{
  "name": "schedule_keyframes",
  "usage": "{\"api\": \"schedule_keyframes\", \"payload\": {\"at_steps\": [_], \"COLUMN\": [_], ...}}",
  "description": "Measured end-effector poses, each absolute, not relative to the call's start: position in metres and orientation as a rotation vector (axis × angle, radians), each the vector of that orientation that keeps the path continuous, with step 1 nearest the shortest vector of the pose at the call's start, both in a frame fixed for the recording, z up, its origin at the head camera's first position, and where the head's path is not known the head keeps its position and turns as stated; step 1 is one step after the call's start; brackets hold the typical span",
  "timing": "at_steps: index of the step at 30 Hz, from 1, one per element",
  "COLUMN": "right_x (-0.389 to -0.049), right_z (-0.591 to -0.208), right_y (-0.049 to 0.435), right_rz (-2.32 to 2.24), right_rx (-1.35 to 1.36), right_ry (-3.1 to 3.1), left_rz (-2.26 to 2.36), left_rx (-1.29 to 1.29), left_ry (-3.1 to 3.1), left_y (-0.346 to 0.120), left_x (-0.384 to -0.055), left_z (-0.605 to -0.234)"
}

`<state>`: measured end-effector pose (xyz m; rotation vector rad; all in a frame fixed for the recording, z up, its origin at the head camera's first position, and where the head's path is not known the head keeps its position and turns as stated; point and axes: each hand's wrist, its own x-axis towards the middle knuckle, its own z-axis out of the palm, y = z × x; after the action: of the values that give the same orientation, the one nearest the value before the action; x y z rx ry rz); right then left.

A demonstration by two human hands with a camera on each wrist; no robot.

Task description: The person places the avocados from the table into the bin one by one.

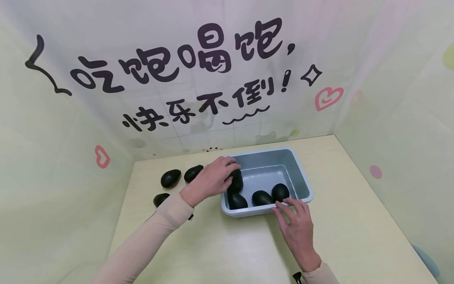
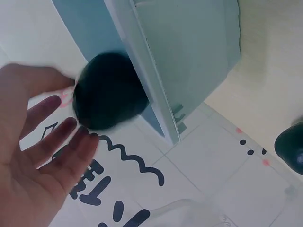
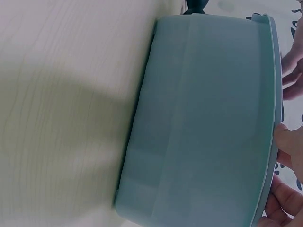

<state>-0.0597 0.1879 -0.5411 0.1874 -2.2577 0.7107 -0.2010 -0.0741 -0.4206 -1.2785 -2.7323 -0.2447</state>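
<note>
At mid-frame, the left hand [image 1: 213, 177], nearer, pinches an avocado [image 1: 235, 172] between its fingers inside a tub's [image 1: 266, 157] left end; lower right, the right hand's [image 1: 298, 227] fingers pinch the rim [image 1: 298, 200].

- A small curtained booth built around a table; whether it stands in a home, shop or lab cannot be told.
- Across the top of the frame, a whitish, fabric-like backdrop [image 1: 301, 130] bears bold black Chinese lettering [image 1: 214, 59] about eating, drinking and being happy.
- At the left and right edges, pale greenish, softly creased side sheets [image 1: 397, 130] carry printed dots and a pink heart outline [image 1: 102, 156].
- Lower centre, a pale yellow, wood-grained flat tabletop [image 1: 230, 252] meets the sheets.
</note>
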Motion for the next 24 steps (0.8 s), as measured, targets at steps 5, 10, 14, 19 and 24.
{"api": "schedule_keyframes", "payload": {"at_steps": [5,10,14,19,24], "right_x": [-0.0597,-0.06,-0.0601,-0.0602,-0.0599], "right_z": [-0.5418,-0.542,-0.5414,-0.5418,-0.5433], "right_y": [0.1881,0.1885,0.1888,0.1888,0.1889], "right_rz": [0.7,0.692,0.692,0.693,0.701], "right_rx": [0.191,0.196,0.205,0.202,0.192], "right_ry": [-2.262,-2.258,-2.247,-2.253,-2.273], "left_rz": [-0.282,-0.275,-0.257,-0.251,-0.261], "left_rx": [-1.263,-1.256,-1.244,-1.222,-1.21], "left_ry": [-2.707,-2.712,-2.723,-2.751,-2.764], "left_y": [-0.0736,-0.0751,-0.077,-0.0788,-0.0816], "left_x": [-0.2042,-0.2039,-0.2035,-0.2037,-0.2034], "left_z": [-0.4186,-0.4191,-0.4203,-0.4208,-0.4202]}}
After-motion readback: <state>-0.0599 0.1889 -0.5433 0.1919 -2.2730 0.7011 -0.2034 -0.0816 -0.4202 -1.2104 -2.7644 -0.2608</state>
